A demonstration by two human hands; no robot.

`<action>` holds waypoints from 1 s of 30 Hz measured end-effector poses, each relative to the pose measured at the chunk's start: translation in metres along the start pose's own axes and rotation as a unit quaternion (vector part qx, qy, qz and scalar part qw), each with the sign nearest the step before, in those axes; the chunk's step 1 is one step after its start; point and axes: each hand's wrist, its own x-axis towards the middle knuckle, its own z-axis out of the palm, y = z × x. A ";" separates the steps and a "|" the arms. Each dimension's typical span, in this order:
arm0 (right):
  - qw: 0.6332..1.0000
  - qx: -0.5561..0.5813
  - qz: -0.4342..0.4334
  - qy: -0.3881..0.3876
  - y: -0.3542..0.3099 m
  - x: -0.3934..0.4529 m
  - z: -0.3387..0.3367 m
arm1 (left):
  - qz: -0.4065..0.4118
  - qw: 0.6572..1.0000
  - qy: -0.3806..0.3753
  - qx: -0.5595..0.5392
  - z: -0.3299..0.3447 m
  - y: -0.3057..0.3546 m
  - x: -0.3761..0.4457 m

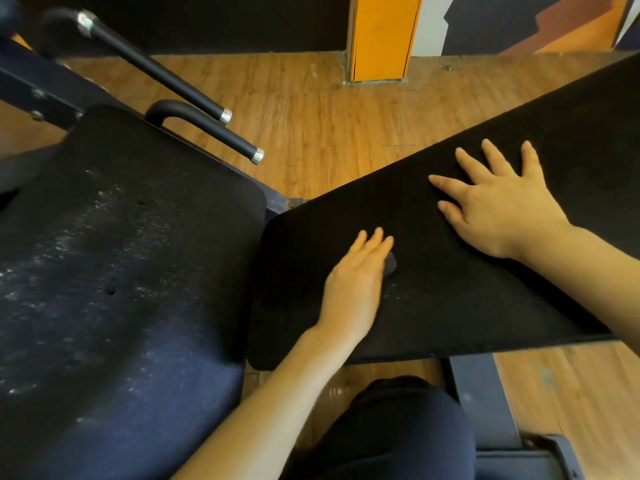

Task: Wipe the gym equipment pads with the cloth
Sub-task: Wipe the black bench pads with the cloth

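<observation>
Now keep the cloth (390,264) flat: only a dark corner of it shows under your left hand (356,275), on the near end of the long pad (450,271). That hand's fingers (375,239) lie straight and together, pressing rather than gripping; your right hand (498,209) is spread flat on the pad further along, holding nothing. Press evenly and stroke along the pad's length, overlapping passes, toward the pale specks just beside your wrist. Mind the rounded near corner and the gap to the seat pad (121,271), which looks dusty. Room lies rightward; the bars (194,98) stand well apart.
</observation>
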 end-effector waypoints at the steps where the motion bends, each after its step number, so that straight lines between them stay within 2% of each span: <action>1: 1.000 -0.002 -0.002 -0.001 0.000 0.000 0.000 | 0.031 1.000 0.002 -0.002 0.006 0.018 0.005; 3: 1.000 -0.003 -0.006 -0.003 0.000 -0.001 -0.002 | 0.050 0.999 0.014 -0.010 0.013 0.035 0.012; 13: 1.000 -0.001 -0.005 -0.009 0.002 -0.003 -0.004 | -0.020 1.000 -0.022 -0.003 -0.001 0.013 0.000; 17: 1.000 0.003 -0.006 -0.005 0.004 -0.002 -0.003 | -0.061 0.998 -0.021 0.022 -0.012 -0.030 -0.023; 21: 1.000 0.004 -0.011 -0.004 0.004 -0.002 -0.002 | -0.152 0.986 -0.008 0.063 -0.028 -0.091 -0.055; 24: 1.000 0.003 -0.010 -0.004 0.003 -0.003 -0.001 | -0.199 0.977 0.004 0.079 -0.029 -0.109 -0.065; 27: 1.000 0.011 -0.014 -0.009 0.001 -0.004 -0.003 | -0.191 0.979 0.033 0.065 -0.023 -0.099 -0.061; 30: 0.999 0.026 -0.025 -0.020 0.004 -0.009 -0.009 | -0.146 0.988 0.034 0.038 -0.015 -0.075 -0.049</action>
